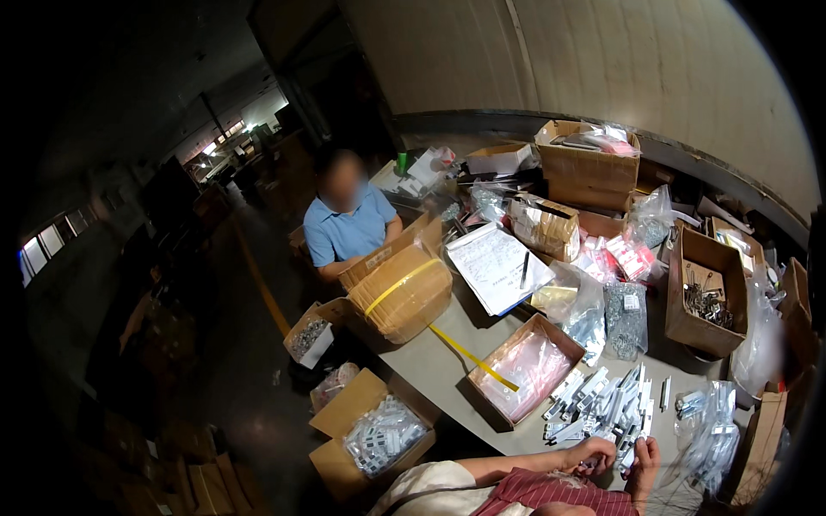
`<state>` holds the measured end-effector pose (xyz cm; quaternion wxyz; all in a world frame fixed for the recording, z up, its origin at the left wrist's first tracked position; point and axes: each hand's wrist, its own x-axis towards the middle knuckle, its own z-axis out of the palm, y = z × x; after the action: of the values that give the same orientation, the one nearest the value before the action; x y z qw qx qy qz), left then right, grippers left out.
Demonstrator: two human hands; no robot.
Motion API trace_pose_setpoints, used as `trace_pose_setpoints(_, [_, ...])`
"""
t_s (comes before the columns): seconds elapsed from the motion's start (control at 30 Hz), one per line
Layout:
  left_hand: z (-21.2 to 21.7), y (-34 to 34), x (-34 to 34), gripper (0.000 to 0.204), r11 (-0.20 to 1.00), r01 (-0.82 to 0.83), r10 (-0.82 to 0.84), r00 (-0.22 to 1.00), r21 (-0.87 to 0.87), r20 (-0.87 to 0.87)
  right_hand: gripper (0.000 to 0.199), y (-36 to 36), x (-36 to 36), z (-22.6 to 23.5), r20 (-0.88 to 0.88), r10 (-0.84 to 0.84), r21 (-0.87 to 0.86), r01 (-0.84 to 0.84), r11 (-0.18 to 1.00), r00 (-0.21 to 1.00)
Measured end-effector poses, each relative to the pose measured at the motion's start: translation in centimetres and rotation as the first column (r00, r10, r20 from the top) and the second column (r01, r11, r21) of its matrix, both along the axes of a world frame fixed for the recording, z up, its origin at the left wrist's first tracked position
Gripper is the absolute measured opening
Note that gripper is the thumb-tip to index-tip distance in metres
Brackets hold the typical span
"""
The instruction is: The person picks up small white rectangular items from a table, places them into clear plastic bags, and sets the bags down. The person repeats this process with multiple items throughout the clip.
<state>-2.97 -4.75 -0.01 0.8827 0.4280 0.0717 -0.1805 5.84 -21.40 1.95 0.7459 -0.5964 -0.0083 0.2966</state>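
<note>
Both my hands are close together at the near edge of the table, below a loose pile of silvery metal strips [607, 400]. My left hand [592, 454] has its fingers curled inward, and whatever they hold is too small and dark to name. Just right of it, my right hand [642, 463] is closed, thumb and fingers pressed together at the pile's lower end. A small piece seems to be in its grip, but I cannot make it out. One metal strip [665, 394] lies apart, right of the pile. Clear bags of metal parts [712, 443] lie further right.
A shallow carton of clear plastic bags [527, 365] stands left of the pile. Beyond it are a clipboard with papers [495, 267] and a taped carton [400, 292]. A deep carton of metal hardware [710, 292] stands right. A person in blue [348, 224] sits across the table.
</note>
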Motion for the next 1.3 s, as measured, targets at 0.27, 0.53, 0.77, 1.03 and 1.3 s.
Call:
trace_pose_setpoints(0.27, [-2.9, -1.7, 0.5, 0.04, 0.904, 0.109, -0.189, 0.969, 0.414, 0.157, 0.017, -0.7, 0.1, -1.4, 0.087, 0.165, -0.086, -0.158, 0.984, 0.982])
trace_pose_setpoints(0.53, [1.6, 0.4, 0.2, 0.032, 0.691, 0.164, -0.461, 0.85, 0.704, 0.254, 0.02, -0.8, -0.2, 0.7, -0.115, 0.302, -0.056, -0.31, 0.949, 0.946])
trace_pose_setpoints(0.77, [1.2, 1.2, 0.0, 0.022, 0.848, 0.247, -0.378, 0.902, 0.468, 0.209, 0.029, -1.6, 1.4, 1.0, -0.217, 0.252, 0.116, -0.231, 0.966, 0.943])
trace_pose_setpoints(1.03, [12.3, 22.9, 6.3, 0.034, 0.373, -0.926, 0.883, 0.333, -0.064, 0.331, 0.022, -4.1, 3.8, -5.4, 0.021, -0.301, -0.066, 0.302, 0.951, 0.953])
trace_pose_setpoints(1.3, [5.5, 32.3, 15.3, 0.028, 0.315, -0.758, 0.607, 0.623, 0.571, 0.493, 0.016, -4.7, 4.4, -12.4, 0.189, -0.056, -0.218, 0.098, 0.971, 0.98])
